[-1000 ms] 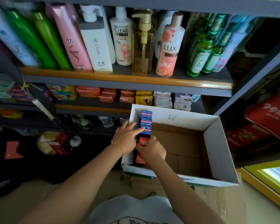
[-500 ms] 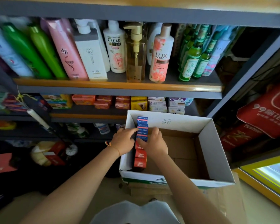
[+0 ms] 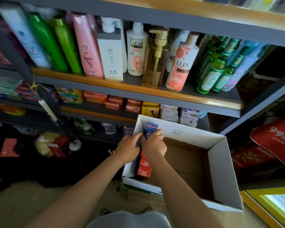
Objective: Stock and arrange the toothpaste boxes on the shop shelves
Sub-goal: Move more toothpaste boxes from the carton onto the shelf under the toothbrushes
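Head view: gathering a stack of toothpaste boxes [image 3: 150,131] from the left end of the carton [image 3: 220,163]. Best lifted squarely, squeezed evenly from both sides, kept level so none slips, then carried up to a shelf [image 3: 135,89]. Left hand [image 3: 130,148] pressed against the stack's left side, right hand [image 3: 154,144] curled round its right side; red boxes [image 3: 144,170] just below both wrists.

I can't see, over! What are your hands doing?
Both hands grip toothpaste boxes inside carton. Nothing shelved yet. Way clear.
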